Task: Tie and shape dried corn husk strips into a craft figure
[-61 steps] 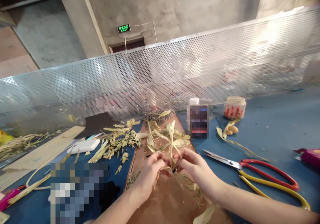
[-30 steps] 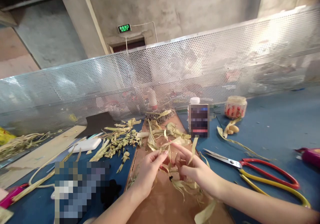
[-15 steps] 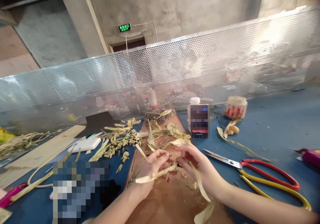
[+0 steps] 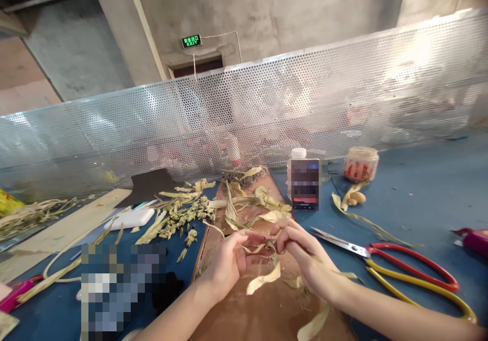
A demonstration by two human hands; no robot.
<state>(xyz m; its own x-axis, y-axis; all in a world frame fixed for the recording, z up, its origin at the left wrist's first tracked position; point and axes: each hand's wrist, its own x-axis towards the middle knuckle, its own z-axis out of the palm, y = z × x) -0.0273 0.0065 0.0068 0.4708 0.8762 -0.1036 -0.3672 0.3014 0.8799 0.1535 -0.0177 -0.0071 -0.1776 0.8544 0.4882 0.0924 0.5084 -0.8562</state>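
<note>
A pale straw-yellow, ribbon-like strip of dried plant leaf (image 4: 264,280) is between the two hands, above a flat brown board (image 4: 244,313) that rests on the blue counter (image 4: 415,193). The right hand (image 4: 305,257) has its thumb and forefinger closed on the narrow, bunched upper part. The left hand (image 4: 224,262) curls just beside it, fingers bent at the strip; whether they grip it or merely steady it, I cannot tell.

The strip should be very light, giving almost no weight to the fingers. It is likely papery: pliable enough to bend and loop, yet apt to split along its length or crack at a sharp fold. The surface looks dry, so slipping seems a small risk. The narrow, gathered part near the fingertips looks the surest hold; the thin, wide tail would probably tear or crease first.

In looks it is matt and slightly greenish where it twists, looping downward and widening into a wavy, cream-coloured end that hangs free.
</note>
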